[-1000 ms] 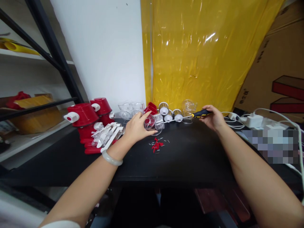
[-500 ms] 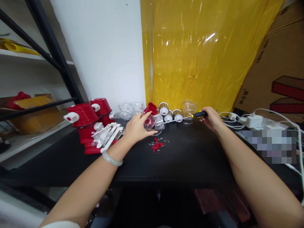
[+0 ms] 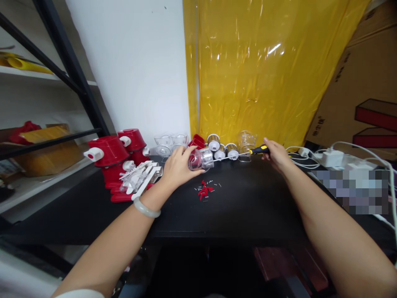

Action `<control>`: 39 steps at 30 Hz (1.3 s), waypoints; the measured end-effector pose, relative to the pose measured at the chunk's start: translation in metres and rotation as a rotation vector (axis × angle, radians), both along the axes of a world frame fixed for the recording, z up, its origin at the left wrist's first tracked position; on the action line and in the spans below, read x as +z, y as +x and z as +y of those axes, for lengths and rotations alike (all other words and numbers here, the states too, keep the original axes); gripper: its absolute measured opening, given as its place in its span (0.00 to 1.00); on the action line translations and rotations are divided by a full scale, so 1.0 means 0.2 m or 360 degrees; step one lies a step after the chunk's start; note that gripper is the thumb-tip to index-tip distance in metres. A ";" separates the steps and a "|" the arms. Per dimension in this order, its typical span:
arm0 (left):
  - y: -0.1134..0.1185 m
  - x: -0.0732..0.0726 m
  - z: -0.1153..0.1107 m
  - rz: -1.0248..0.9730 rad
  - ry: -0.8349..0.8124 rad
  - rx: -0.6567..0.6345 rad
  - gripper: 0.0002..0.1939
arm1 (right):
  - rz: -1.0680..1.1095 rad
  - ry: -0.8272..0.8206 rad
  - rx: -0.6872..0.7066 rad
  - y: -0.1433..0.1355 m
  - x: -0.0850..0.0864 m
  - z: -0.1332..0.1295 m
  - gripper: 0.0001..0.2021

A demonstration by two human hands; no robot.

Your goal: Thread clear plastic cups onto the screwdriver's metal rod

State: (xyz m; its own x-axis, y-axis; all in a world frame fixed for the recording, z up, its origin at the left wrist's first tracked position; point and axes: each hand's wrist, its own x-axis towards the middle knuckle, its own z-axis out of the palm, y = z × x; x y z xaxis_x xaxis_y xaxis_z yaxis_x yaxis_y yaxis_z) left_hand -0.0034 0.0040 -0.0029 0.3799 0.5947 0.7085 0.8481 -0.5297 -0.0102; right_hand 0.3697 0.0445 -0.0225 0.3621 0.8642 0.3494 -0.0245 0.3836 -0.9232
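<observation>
My left hand (image 3: pixel 180 165) is closed round a clear plastic cup-like part (image 3: pixel 207 157) with red showing inside it, lying on its side over the black table. My right hand (image 3: pixel 275 154) grips the black and yellow handle of a screwdriver (image 3: pixel 259 150). The long thin shaft points left, and its tip reaches the clear part's right end; the exact contact is too small to make out. Below the clear part lie several small red pieces (image 3: pixel 204 191) and thin metal pins or screws (image 3: pixel 219 185).
Red housings with white knobs (image 3: pixel 108 150) stand at left beside a heap of white and clear parts (image 3: pixel 139 176). Clear cups (image 3: pixel 170 140), a red tray-like part (image 3: pixel 197 141) and metal drums (image 3: pixel 214 142) line the back. White chargers and cables (image 3: pixel 333 157) lie at right.
The screwdriver handle has turned in my right hand, showing more yellow, and my right fingers have shifted on it. The clear part has tilted slightly in my left hand.
</observation>
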 end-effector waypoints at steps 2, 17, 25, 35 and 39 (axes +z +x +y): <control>0.00 0.00 0.00 0.0019 0.0023 0.0005 0.41 | 0.0028 0.0028 -0.0014 0.00 0.00 0.00 0.18; 0.00 0.02 -0.01 0.0097 0.0089 0.0082 0.38 | 0.0105 0.0148 0.0134 -0.03 0.04 -0.05 0.22; 0.00 0.02 -0.02 0.0115 0.0099 0.0079 0.37 | 0.0175 0.0137 0.0063 -0.03 0.03 -0.04 0.11; 0.00 0.02 -0.01 0.0107 0.0107 0.0101 0.38 | 0.0233 0.0144 0.0317 -0.02 0.03 -0.06 0.17; -0.01 0.03 -0.01 0.0111 0.0126 0.0126 0.39 | 0.0227 0.0085 0.0364 -0.02 0.02 -0.05 0.20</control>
State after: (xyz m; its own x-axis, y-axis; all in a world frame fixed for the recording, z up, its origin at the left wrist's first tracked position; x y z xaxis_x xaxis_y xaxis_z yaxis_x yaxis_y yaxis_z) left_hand -0.0058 0.0027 0.0021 0.3842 0.5678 0.7280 0.8830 -0.4564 -0.1101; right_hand 0.3655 0.0338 -0.0194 0.2086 0.9108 0.3563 -0.2441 0.4012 -0.8828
